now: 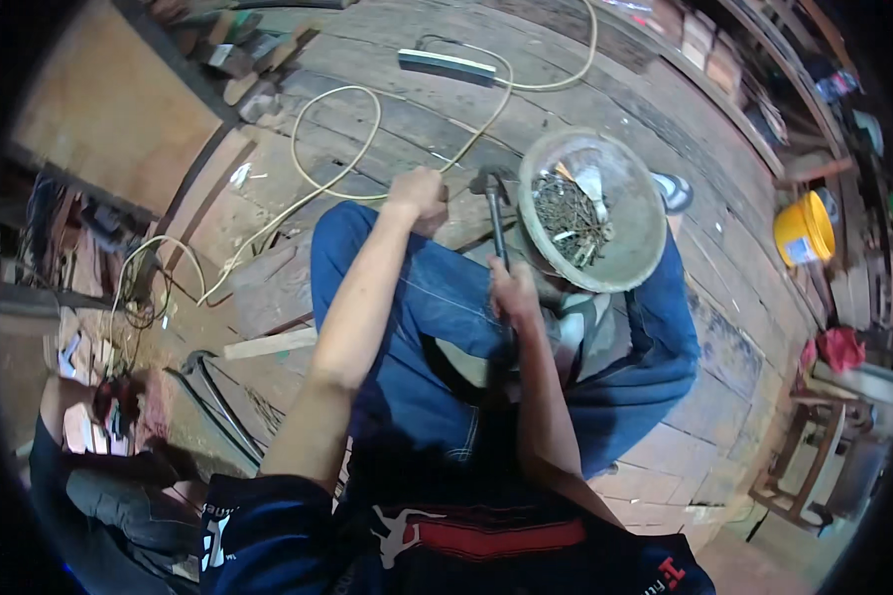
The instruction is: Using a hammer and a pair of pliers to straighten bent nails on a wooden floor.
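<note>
My right hand is wrapped round the handle of a hammer, whose dark head points away from me, just left of the basin. Beyond my left knee, my left hand is closed with its fingers curled under. Whatever it may hold is hidden from this view. A round grey basin rests tilted by my crossed legs, right of the hammer. Inside lie a heap of nails and a pale, flat scoop-like piece.
A pale cord loops over the plank floor to a dark power strip. Another person's arm shows at lower left, near a bent metal bar. A yellow bucket and wooden stool stand right; a board leans left.
</note>
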### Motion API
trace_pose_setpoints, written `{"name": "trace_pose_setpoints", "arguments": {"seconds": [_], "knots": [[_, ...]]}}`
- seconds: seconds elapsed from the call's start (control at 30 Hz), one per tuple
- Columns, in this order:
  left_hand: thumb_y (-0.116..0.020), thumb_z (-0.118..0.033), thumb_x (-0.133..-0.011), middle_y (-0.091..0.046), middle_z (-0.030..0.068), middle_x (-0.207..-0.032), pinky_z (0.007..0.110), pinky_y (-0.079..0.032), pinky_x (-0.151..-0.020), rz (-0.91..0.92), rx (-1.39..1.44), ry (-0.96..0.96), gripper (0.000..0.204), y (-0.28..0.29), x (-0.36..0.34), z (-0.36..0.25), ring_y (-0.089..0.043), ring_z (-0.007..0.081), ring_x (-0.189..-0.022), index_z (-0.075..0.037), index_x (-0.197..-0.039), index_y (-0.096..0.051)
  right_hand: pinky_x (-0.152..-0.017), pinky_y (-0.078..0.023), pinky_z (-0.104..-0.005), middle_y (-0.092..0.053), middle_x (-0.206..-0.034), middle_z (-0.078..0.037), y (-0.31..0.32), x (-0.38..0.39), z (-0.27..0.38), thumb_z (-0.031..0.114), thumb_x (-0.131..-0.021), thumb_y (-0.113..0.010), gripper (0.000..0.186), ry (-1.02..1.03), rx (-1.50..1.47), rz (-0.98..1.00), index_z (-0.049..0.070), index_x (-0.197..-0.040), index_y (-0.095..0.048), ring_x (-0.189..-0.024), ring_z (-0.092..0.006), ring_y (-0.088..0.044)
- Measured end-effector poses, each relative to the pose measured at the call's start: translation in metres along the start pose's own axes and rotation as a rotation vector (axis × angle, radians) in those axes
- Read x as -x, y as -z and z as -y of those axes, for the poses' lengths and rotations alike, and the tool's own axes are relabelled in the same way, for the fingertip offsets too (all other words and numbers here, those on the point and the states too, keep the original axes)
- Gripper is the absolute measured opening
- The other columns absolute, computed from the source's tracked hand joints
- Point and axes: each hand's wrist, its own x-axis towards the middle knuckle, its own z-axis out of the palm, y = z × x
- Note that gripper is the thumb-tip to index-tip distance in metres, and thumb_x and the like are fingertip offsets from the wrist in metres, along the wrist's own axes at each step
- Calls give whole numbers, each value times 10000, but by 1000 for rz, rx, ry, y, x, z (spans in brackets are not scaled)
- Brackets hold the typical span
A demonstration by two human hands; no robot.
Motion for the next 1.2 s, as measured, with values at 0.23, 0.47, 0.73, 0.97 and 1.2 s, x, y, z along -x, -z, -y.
{"name": "trace_pose_setpoints", "arguments": {"seconds": [0.23, 0.47, 0.73, 0.97, 1.2], "knots": [[-698, -187, -672, -709, 122, -963, 409, -551, -784, 84, 9, -24, 215, 10, 5, -5, -680, 312, -907, -176, -880, -752, -320, -376, -340, -479, -447, -51, -5, 3, 1, 240, -969, -532, 356, 90, 9, -23, -25, -737, -579, -334, -163, -503], [-697, -156, -665, -710, 126, -940, 405, -549, -785, 73, 47, 26, 207, 9, 7, -6, -680, 303, -917, -179, -863, -755, -331, -384, -354, -495, -440, -69, -1, 2, 0, 228, -971, -532, 316, 72, 77, -52, -42, -839, -632, -340, -172, -519], [-718, -175, -668, -711, 127, -944, 409, -550, -784, 38, 42, 33, 196, 6, 6, -3, -682, 308, -914, -178, -860, -756, -354, -406, -381, -520, -454, -108, -6, 1, -1, 224, -956, -542, 319, 135, 150, -85, -42, -796, -616, -351, -199, -539], [-717, -179, -674, -709, 134, -939, 414, -550, -789, 27, 20, 37, 183, 4, 5, -3, -685, 308, -906, -179, -852, -756, -359, -412, -374, -521, -460, -106, -6, 5, 8, 232, -947, -549, 337, 6, 100, -77, -48, -763, -591, -356, -200, -533], [-700, -159, -680, -709, 138, -933, 418, -548, -797, -4, 15, 24, 162, 1, 3, -3, -684, 313, -902, -167, -833, -751, -356, -407, -369, -520, -465, -99, -4, 5, 9, 259, -956, -525, 372, -8, 107, -40, -57, -773, -596, -354, -198, -525]]}}
